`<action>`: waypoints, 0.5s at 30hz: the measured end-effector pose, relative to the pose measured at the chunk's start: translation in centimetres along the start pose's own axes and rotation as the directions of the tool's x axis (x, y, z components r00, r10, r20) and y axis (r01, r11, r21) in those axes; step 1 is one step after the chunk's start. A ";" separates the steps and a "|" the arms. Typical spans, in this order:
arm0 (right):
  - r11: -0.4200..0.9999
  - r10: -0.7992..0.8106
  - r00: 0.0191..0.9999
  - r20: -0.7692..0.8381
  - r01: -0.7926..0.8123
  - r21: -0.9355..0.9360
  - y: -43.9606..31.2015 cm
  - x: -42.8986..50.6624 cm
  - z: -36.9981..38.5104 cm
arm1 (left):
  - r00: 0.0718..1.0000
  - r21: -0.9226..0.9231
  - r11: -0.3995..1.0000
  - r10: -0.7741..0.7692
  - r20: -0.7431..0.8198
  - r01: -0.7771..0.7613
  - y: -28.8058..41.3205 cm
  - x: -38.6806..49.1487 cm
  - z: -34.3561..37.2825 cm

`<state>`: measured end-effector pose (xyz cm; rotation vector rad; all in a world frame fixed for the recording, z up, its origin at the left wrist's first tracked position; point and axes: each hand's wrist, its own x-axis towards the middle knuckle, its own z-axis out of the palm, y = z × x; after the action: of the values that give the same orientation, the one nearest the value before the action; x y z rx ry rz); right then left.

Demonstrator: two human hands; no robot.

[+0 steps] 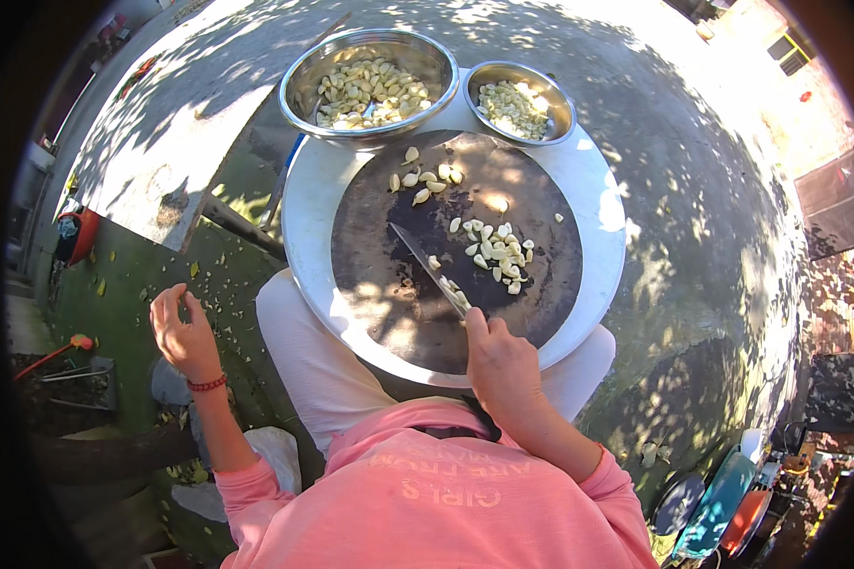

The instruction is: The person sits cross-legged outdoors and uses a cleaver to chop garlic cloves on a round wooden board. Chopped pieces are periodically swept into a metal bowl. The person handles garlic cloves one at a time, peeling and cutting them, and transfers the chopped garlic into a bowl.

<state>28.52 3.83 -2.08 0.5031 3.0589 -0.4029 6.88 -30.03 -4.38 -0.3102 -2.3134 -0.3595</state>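
Observation:
My right hand (502, 359) grips the handle of a knife (427, 264), whose blade lies low over the dark round board (384, 284) and points up and left. A few cut garlic pieces (454, 290) lie against the blade. To its right is a pile of trimmed garlic cloves (502, 252); whole cloves (427, 181) are scattered near the board's far side. My left hand (185, 331) is held out over the ground at the left, fingers curled loosely, touching neither board nor table. Whether something small is between its fingers cannot be seen.
The board sits on a round white table (605, 206). At its far edge stand a large steel bowl (292, 107) and a smaller one (568, 117), both holding garlic cloves. A pale slab (164, 171) is at the left; basins (715, 498) are at the lower right.

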 end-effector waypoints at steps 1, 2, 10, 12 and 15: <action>0.997 -0.078 0.997 0.002 0.078 0.026 -1.3 -0.1 0.9 | 0.996 -0.015 1.000 -0.002 -0.086 0.001 0.6 0.7 -1.2; 0.977 -0.146 0.989 0.028 0.139 0.161 -2.8 0.1 1.6 | 0.985 -0.031 1.000 -0.004 -0.170 -0.001 1.5 1.5 -2.5; 0.882 -0.415 0.907 -0.076 0.421 0.211 -6.7 1.5 0.6 | 0.839 -0.252 0.963 -0.056 -0.541 -0.098 4.3 5.7 -11.2; 0.923 -0.367 0.909 -0.199 0.382 0.041 -3.6 1.4 0.4 | 0.901 -0.393 0.914 -0.084 -0.425 -0.100 5.7 4.8 -9.5; 0.899 -0.438 0.843 -0.312 0.408 -0.161 1.0 1.1 -0.6 | 1.000 -0.682 0.731 -0.014 -0.026 -0.007 10.9 2.9 -6.5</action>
<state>27.81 5.25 -1.77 -0.1413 3.5011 -0.1929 12.67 -21.83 3.85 -0.6532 -2.0636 -1.2228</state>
